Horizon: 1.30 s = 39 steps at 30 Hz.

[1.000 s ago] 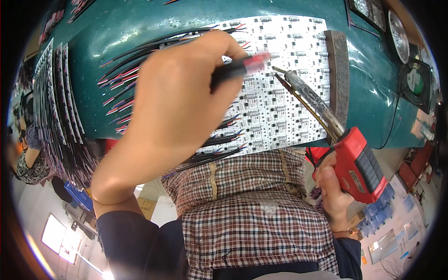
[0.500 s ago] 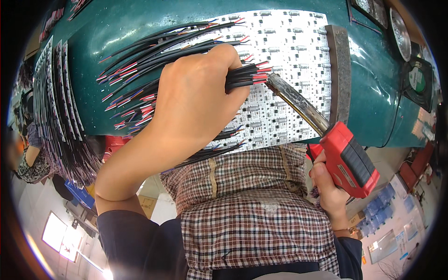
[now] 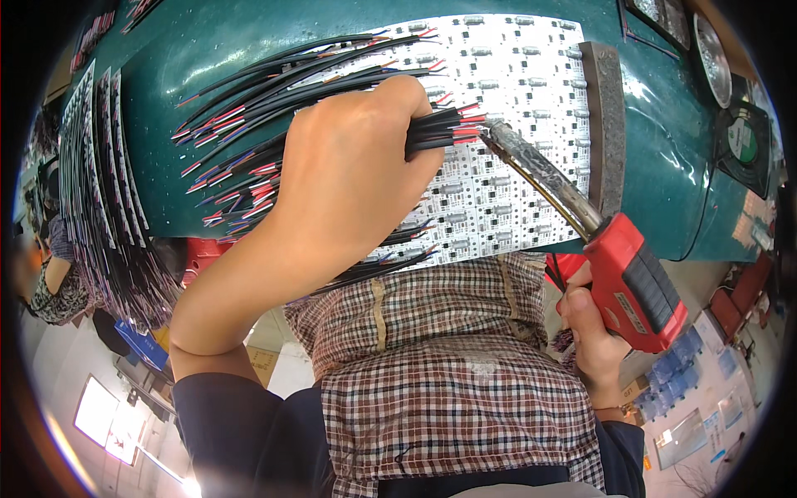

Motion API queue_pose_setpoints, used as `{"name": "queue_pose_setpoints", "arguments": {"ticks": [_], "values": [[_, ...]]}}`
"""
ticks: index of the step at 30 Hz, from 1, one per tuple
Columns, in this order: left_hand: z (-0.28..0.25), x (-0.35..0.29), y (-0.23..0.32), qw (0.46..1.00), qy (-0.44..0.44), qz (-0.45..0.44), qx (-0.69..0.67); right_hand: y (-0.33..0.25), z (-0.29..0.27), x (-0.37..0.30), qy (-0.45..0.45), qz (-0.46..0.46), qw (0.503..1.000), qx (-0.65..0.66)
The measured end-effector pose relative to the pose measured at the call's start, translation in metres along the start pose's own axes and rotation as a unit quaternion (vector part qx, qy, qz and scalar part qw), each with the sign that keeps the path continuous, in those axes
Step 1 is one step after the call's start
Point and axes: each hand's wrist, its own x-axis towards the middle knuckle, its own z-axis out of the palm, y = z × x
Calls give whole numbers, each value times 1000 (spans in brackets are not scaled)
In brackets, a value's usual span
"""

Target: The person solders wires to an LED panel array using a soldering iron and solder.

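Note:
A bundle of black cables (image 3: 444, 129) with bared red and white wire ends is gripped in my left hand (image 3: 353, 174), its ends pointing right. My right hand (image 3: 599, 340) is closed round the handle of a red soldering gun (image 3: 635, 286). The gun's long metal barrel slants up to the left, and its tip lies right beside the wire ends; whether they touch I cannot tell. Below both is a white circuit board panel (image 3: 515, 91) covered with rows of small parts. More black cables (image 3: 249, 104) lie across the panel's left side, partly hidden by my left hand.
A dark grey bar (image 3: 604, 129) stands along the panel's right edge. Further right are a small fan (image 3: 743, 141) and a round metal dish (image 3: 711, 62). Several wired board panels (image 3: 104, 166) hang at the table's left side, where another person's arm (image 3: 58, 270) shows.
The soldering gun has shifted slightly right, its tip drawing a little away from its former place. My left hand and the cable bundle have moved only slightly.

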Motion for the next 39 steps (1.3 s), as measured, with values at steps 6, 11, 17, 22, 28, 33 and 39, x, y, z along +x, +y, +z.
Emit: {"name": "queue_pose_setpoints", "arguments": {"ticks": [6, 11, 17, 22, 28, 33, 39], "values": [[-4, 4, -4, 999, -15, 7, -35, 2, -4, 1, -49, -20, 997, -54], [-7, 5, -2, 998, -39, -12, -42, 4, -1, 0, -39, 1, 999, -30], [-9, 7, -2, 998, -50, -10, -44, 10, -3, -1, -43, -51, 996, -57], [-10, 8, -2, 998, -54, -11, -38, 9, -11, -2, -78, -105, 983, -129], [-9, 9, -4, 998, -55, -2, -28, 9, -6, -3, -44, -87, 992, -75], [-11, 13, -5, 998, -63, 11, -25, 11, -7, -4, -56, -67, 993, -77], [-10, 13, -4, 998, -60, 13, -20, 11, -5, -8, -42, -30, 997, -62]]}}
